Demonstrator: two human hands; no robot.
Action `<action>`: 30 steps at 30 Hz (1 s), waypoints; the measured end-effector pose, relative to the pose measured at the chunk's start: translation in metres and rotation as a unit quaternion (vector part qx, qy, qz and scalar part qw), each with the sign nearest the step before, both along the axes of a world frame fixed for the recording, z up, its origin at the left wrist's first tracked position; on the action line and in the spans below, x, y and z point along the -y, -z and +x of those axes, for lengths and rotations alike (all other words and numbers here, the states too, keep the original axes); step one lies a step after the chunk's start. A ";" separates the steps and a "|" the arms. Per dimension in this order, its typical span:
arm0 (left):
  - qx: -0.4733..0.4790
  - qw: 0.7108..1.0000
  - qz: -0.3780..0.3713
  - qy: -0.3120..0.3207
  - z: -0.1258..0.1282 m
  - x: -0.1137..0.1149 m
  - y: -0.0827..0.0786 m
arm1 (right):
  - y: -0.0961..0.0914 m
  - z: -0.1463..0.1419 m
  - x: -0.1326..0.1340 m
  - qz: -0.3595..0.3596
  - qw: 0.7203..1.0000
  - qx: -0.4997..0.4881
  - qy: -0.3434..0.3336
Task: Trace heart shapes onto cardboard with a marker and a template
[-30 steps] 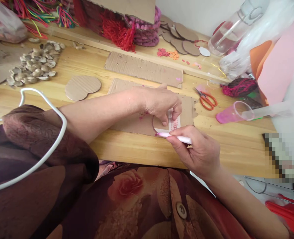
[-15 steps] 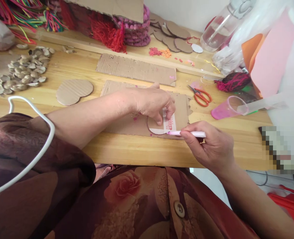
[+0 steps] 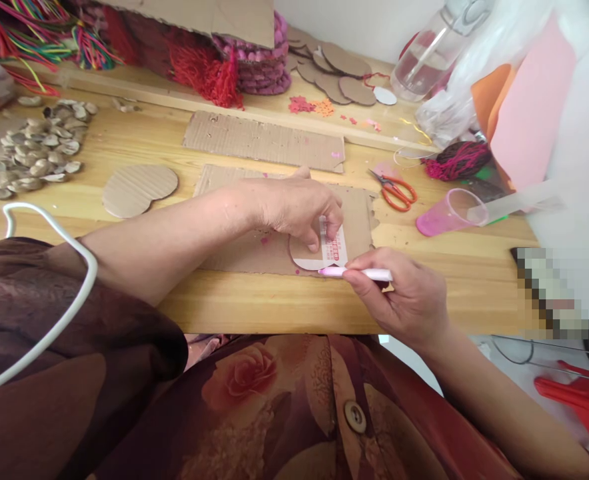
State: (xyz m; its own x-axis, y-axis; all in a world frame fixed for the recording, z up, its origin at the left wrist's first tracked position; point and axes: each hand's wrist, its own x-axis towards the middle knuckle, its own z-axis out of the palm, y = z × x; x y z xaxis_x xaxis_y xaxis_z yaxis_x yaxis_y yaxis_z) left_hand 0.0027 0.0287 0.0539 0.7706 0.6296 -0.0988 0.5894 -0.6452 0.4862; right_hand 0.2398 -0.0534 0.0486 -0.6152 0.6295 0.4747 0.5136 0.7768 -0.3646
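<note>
My left hand [image 3: 304, 210] presses down with bent fingers, thumb and fingertips apart, on a small cardboard cutout [image 3: 307, 261] with rounded lobes and a red-printed white label. Fingers and palm hide much of it. Under the cutout lies a torn-edged cardboard sheet [image 3: 234, 257] with a few pink marks. In my right hand [image 3: 404, 293] is a white marker pen [image 3: 369, 273], pinched between thumb and fingers. Its pink tip points left and meets the cutout's near edge. Left of the sheet, a heart-shaped cardboard piece [image 3: 139, 190] lies flat on the table.
Behind the sheet lies a cardboard strip [image 3: 264, 143]. To the right are orange-handled scissors [image 3: 397, 193], a pink cup [image 3: 449, 213] and a clear bottle [image 3: 422, 63]. Shells [image 3: 39, 150] are heaped at left; a white cable [image 3: 87, 280] loops near my left arm.
The pen tip has moved left along the cutout's near edge, my right hand going with it. My left hand stays on the cutout. The whole view has shifted slightly.
</note>
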 end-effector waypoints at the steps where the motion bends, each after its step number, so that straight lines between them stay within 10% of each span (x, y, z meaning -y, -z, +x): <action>1: -0.001 1.000 0.001 0.000 0.000 0.000 0.000 | 0.000 0.001 -0.001 -0.002 1.000 -0.001 0.007; 30: 0.006 1.000 0.004 0.016 -0.002 -0.001 0.002 | 0.006 0.009 -0.002 0.019 0.998 -0.006 0.053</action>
State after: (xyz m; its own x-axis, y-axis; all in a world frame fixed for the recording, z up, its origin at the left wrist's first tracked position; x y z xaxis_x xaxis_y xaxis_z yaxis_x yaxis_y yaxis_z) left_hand 0.0010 0.0294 0.0519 0.7913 0.6056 -0.0846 0.5627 -0.6671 0.4882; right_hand 0.2486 -0.0509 0.0426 -0.5392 0.6722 0.5074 0.5897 0.7314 -0.3424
